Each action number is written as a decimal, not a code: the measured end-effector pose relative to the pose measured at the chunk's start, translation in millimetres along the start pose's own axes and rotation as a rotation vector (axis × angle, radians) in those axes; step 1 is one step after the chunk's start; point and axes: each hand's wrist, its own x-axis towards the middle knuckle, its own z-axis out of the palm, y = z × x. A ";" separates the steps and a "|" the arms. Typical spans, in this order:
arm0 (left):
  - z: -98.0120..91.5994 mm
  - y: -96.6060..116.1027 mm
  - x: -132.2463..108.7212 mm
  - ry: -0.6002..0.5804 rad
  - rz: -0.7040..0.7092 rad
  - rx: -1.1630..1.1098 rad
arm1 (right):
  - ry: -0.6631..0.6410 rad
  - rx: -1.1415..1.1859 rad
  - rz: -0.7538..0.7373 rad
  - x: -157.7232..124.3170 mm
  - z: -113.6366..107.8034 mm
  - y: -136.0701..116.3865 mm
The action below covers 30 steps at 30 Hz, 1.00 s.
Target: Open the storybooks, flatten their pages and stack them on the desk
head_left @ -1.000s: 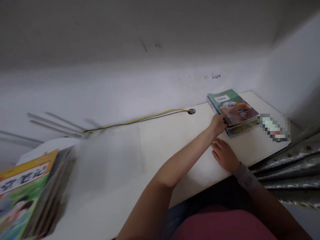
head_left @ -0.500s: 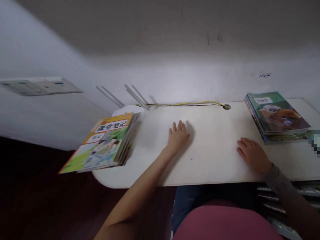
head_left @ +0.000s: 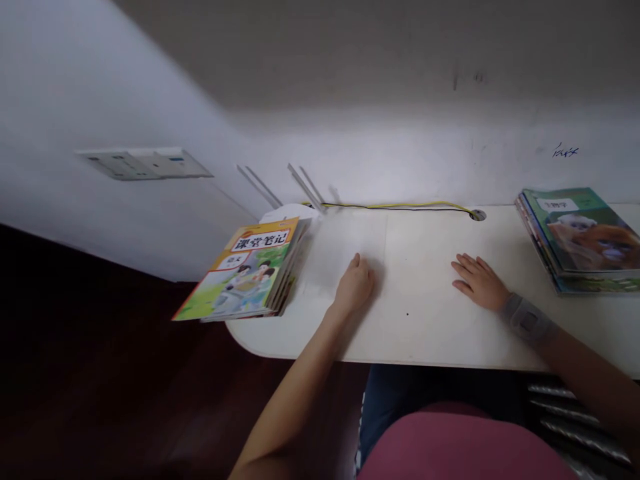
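From my remote feed, the closest things are the wearer's pink top [head_left: 465, 450] and blue jeans [head_left: 425, 397], just below the front edge of the white desk [head_left: 425, 340]. Both arms reach forward over that desk, and the two hands are well apart, neither one holding anything. The left hand [head_left: 355, 287] rests on the desktop near the front edge, its fingers drawn in a little. The right hand [head_left: 479, 282] lies palm down on the desk with its fingers slightly spread, and a grey wrist brace [head_left: 527, 320] wraps the wrist behind it.

Nearest the left hand, at the desk's left end, I can see a stack of notebooks [head_left: 245, 270] with a yellow and green cover titled 课堂笔记. One corner juts past the desk's edge. Nearest the right hand, at the desk's right end, sits a stack of books [head_left: 583, 240] with an animal photo on the top cover, cut off by the edge of my view.

Farther back, a round white object [head_left: 285, 213] peeks out behind the notebooks at the desk's rear edge. A yellow and black cable [head_left: 395, 206] runs along that edge into a round grommet [head_left: 477, 215]. Thin pale rods [head_left: 305, 187] show just beyond the desk's back-left part. Past the desk rises a white wall [head_left: 390, 153], with a flat white panel [head_left: 145, 163] mounted on it to the left.
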 end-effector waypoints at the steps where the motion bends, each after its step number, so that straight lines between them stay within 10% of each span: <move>1: -1.0 -0.6 -1.7 -0.008 0.000 0.011 | 0.001 -0.004 -0.001 -0.8 0.0 0.2; 17: -43.9 15.2 -12.6 0.010 -0.177 0.107 | 0.017 -0.005 0.021 0.3 -5.3 -1.1; 25: -81.9 113.4 -46.8 0.131 0.236 -1.204 | 0.375 0.444 0.118 4.8 -33.8 -95.7; 30: -111.3 120.7 -75.5 0.284 0.212 -1.542 | 0.737 0.232 0.309 -17.6 -76.7 -82.2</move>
